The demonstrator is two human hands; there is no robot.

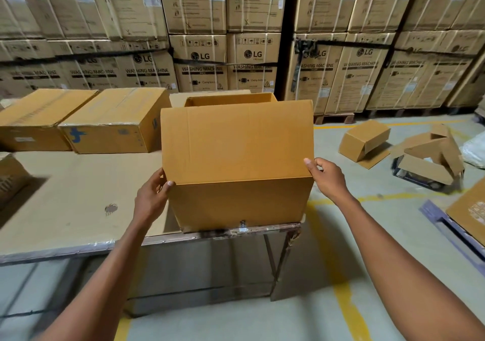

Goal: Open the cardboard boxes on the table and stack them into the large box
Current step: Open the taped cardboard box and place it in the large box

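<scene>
At frame centre, the left hand (152,196) and right hand (326,176) grip the open cardboard box (237,164) by its near corners, fingers curled around the edges, at the table (78,201) edge.

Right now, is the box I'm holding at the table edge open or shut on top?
Open. The box has its near flap standing upright, and the far rim shows behind it. Left hand and right hand grip its corners.

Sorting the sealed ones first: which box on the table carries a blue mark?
The taped box just left of the open box that both hands hold has a blue logo on its near face. The farther-left box shows only a pale label.
</scene>
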